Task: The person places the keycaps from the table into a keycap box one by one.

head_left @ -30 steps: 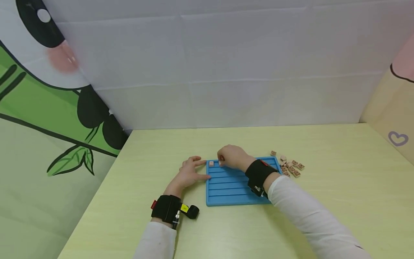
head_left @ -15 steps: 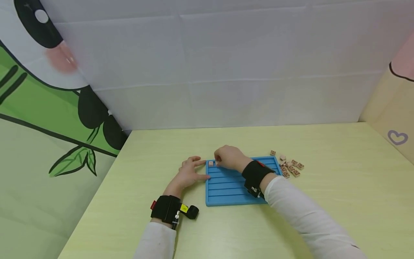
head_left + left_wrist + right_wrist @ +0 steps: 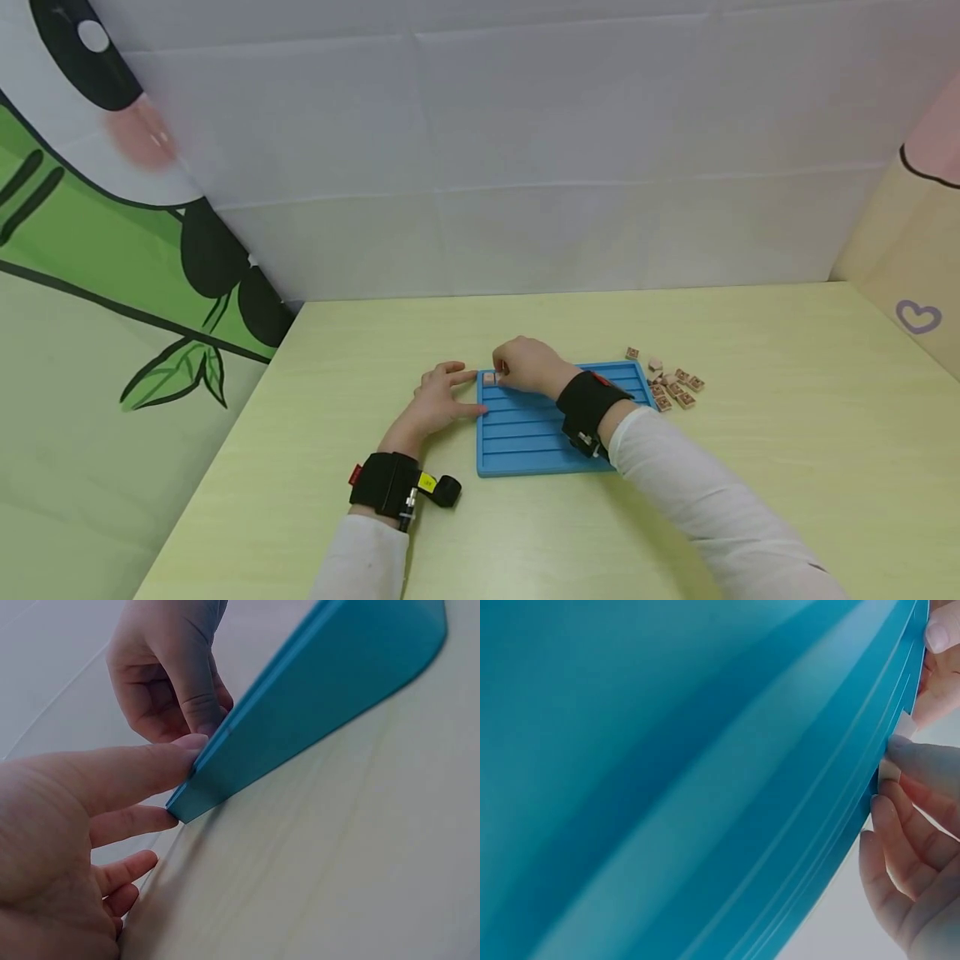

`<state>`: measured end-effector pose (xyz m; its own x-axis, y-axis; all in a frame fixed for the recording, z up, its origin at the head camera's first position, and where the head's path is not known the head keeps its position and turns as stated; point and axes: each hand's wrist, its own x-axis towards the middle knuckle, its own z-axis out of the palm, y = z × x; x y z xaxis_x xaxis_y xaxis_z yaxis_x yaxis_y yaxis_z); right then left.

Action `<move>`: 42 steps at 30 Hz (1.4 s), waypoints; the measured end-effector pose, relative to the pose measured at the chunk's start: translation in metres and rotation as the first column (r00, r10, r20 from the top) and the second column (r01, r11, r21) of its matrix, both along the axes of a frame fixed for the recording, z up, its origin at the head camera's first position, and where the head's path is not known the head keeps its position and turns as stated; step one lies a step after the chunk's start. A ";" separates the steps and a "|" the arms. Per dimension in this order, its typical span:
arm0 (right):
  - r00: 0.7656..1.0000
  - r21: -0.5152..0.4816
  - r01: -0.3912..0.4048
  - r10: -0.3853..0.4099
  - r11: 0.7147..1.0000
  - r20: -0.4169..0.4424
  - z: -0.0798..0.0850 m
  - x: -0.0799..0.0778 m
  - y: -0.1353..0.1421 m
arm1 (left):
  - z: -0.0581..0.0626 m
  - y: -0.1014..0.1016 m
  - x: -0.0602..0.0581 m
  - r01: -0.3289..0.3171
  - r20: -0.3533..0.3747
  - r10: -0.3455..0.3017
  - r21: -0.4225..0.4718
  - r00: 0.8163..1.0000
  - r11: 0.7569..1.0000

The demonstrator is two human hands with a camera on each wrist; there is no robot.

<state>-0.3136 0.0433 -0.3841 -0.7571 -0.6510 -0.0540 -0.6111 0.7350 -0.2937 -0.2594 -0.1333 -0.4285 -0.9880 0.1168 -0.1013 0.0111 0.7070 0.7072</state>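
A blue ridged tray [image 3: 536,442] with long parallel grooves lies on the table. One small square wooden tile [image 3: 489,379] sits in its far left corner, in the farthest groove. My right hand [image 3: 528,364] pinches a second tile [image 3: 889,770] between thumb and fingertips in that same groove, just right of the first. The fingers mostly cover this tile in the head view. My left hand [image 3: 435,404] is spread at the tray's left edge; its thumb and a fingertip touch the rim, as the left wrist view also shows.
Several loose wooden tiles [image 3: 682,387] with dark markings lie in a cluster off the tray's right side, and a lone tile [image 3: 632,353] is by its far right corner. A white cloth wall [image 3: 562,208] stands behind the table [image 3: 390,333].
My right hand has moved slightly left along the far groove, bringing its tile up close to the corner tile. The left hand keeps its place.
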 end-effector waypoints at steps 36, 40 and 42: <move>1.000 0.003 0.010 -0.011 1.000 0.026 0.002 0.004 0.001 | 0.007 0.002 0.005 -0.034 0.048 0.033 0.037 0.998 0.999; 0.999 0.014 0.021 -0.022 1.000 0.030 0.003 0.003 0.003 | 0.008 0.002 0.004 -0.038 0.049 0.036 0.031 0.998 0.999; 0.999 0.022 0.026 -0.027 0.999 0.033 0.005 0.002 0.005 | 0.008 0.002 0.004 -0.038 0.049 0.036 0.025 0.998 0.999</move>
